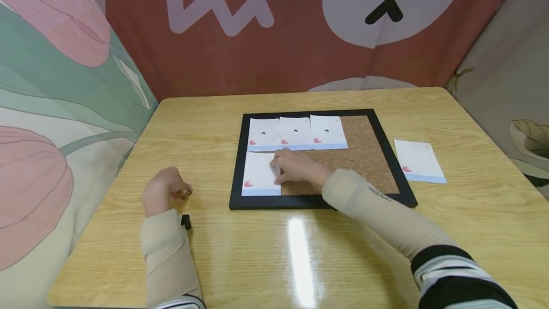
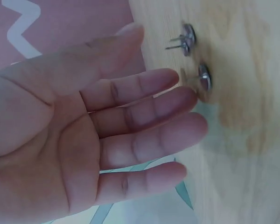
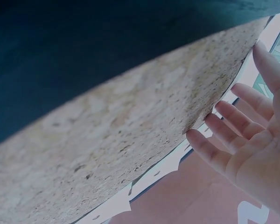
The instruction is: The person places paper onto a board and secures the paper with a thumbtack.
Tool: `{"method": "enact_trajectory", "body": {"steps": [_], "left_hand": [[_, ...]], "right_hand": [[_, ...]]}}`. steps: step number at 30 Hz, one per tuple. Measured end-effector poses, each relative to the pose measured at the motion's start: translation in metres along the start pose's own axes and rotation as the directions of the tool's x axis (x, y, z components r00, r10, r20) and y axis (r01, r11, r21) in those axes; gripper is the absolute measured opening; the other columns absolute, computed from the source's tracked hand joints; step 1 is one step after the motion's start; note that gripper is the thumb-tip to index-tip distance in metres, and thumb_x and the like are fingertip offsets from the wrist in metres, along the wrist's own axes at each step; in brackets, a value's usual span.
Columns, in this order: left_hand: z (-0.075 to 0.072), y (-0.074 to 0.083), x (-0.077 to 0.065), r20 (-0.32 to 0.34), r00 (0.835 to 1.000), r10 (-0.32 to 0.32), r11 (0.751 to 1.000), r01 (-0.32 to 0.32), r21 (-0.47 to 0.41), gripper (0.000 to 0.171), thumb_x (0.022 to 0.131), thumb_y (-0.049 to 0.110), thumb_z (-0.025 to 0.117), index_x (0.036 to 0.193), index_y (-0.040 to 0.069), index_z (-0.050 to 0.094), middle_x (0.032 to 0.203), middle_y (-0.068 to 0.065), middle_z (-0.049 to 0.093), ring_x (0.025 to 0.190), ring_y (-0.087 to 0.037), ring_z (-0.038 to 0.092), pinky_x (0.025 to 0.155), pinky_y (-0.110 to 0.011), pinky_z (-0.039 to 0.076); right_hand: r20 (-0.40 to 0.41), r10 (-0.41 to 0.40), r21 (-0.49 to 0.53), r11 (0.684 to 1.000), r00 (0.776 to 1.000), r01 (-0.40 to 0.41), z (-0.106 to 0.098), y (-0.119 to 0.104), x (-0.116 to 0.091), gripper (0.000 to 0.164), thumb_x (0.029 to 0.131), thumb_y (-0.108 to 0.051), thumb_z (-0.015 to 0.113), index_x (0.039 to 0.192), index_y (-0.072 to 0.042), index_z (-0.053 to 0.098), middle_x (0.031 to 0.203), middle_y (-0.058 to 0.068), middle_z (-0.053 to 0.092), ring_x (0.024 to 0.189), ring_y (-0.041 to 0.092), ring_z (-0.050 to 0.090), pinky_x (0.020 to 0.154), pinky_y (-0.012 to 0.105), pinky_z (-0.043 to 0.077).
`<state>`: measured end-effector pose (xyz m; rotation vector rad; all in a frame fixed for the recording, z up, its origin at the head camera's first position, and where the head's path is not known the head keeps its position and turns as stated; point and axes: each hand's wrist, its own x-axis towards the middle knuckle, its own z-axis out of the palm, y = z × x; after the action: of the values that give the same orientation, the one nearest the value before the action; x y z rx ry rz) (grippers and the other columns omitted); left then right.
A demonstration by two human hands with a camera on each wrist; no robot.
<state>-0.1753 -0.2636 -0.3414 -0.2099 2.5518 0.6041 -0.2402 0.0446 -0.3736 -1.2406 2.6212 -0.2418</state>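
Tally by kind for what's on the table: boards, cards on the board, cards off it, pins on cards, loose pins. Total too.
Corkboard: 1
Cards on the board: 4
Card off the board: 1
Pins on cards: 3
Loose pins by the left hand: unclear, not counted
Total: 9

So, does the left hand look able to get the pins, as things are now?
Likely yes: the pins are right beside the left hand, and nothing visible seems to block the way.
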Motion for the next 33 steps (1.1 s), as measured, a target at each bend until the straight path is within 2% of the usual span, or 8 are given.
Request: {"method": "enact_trajectory", "body": {"steps": [5, 13, 17, 20, 27, 33], "left_hand": [[0.002, -0.003, 0.004, -0.034, 0.999, -0.014, 1.000, 0.014, 0.004, 0.023, 0.084, 0.008, 0.058, 0.063, 0.000, 0.056, 0.056, -0.005, 0.050, 0.044, -0.010, 0.039, 0.046, -0.023, 0.035], [0.005, -0.008, 0.010, -0.053, 0.998, -0.015, 1.000, 0.014, -0.023, 0.037, 0.091, 0.020, 0.049, 0.058, 0.004, 0.051, 0.049, -0.002, 0.046, 0.041, -0.009, 0.039, 0.048, -0.025, 0.038], [0.006, -0.004, 0.009, -0.074, 0.997, -0.025, 0.999, 0.022, -0.040, 0.028, 0.085, 0.019, 0.060, 0.066, -0.001, 0.056, 0.055, -0.005, 0.051, 0.043, -0.011, 0.044, 0.047, -0.024, 0.038], [0.008, -0.001, 0.008, -0.085, 0.996, -0.029, 0.999, 0.027, -0.026, 0.020, 0.080, 0.011, 0.065, 0.070, -0.005, 0.058, 0.056, -0.007, 0.053, 0.043, -0.011, 0.045, 0.045, -0.023, 0.039], [0.007, 0.002, 0.010, -0.098, 0.995, -0.030, 0.998, 0.034, 0.045, 0.006, 0.073, -0.003, 0.060, 0.072, -0.008, 0.057, 0.056, -0.009, 0.054, 0.042, -0.010, 0.044, 0.043, -0.022, 0.039], [0.009, 0.001, 0.013, -0.081, 0.996, -0.021, 0.999, 0.025, 0.041, 0.006, 0.072, -0.007, 0.057, 0.067, -0.005, 0.057, 0.054, -0.007, 0.052, 0.040, -0.010, 0.040, 0.041, -0.022, 0.036]], "right_hand": [[-0.004, -0.001, 0.004, 1.000, 1.000, 0.001, 0.000, 0.000, 0.000, 0.028, 0.078, -0.033, 0.068, 0.095, -0.011, 0.064, 0.092, 0.003, 0.052, 0.083, 0.017, 0.045, 0.065, 0.028, 0.040], [-0.007, -0.013, 0.006, 1.000, 1.000, 0.013, -0.001, 0.000, 0.000, 0.031, 0.078, -0.033, 0.068, 0.098, -0.010, 0.064, 0.093, 0.004, 0.053, 0.083, 0.017, 0.045, 0.066, 0.028, 0.040], [-0.006, -0.020, -0.004, 1.000, 1.000, 0.020, -0.001, 0.000, 0.000, 0.030, 0.078, -0.033, 0.068, 0.097, -0.010, 0.064, 0.093, 0.004, 0.053, 0.083, 0.017, 0.045, 0.066, 0.028, 0.040], [-0.005, -0.019, -0.007, 1.000, 1.000, 0.019, -0.002, -0.001, 0.000, 0.030, 0.078, -0.033, 0.068, 0.097, -0.010, 0.063, 0.093, 0.004, 0.053, 0.083, 0.017, 0.046, 0.066, 0.028, 0.040], [0.006, 0.004, -0.007, 1.000, 1.000, -0.004, -0.002, -0.001, 0.000, 0.033, 0.078, -0.033, 0.068, 0.100, -0.009, 0.063, 0.093, 0.004, 0.052, 0.083, 0.017, 0.045, 0.066, 0.028, 0.040], [0.008, 0.005, -0.008, 1.000, 1.000, -0.004, -0.001, -0.001, -0.001, 0.032, 0.078, -0.033, 0.068, 0.100, -0.010, 0.063, 0.093, 0.004, 0.052, 0.084, 0.017, 0.045, 0.067, 0.028, 0.039]]}}
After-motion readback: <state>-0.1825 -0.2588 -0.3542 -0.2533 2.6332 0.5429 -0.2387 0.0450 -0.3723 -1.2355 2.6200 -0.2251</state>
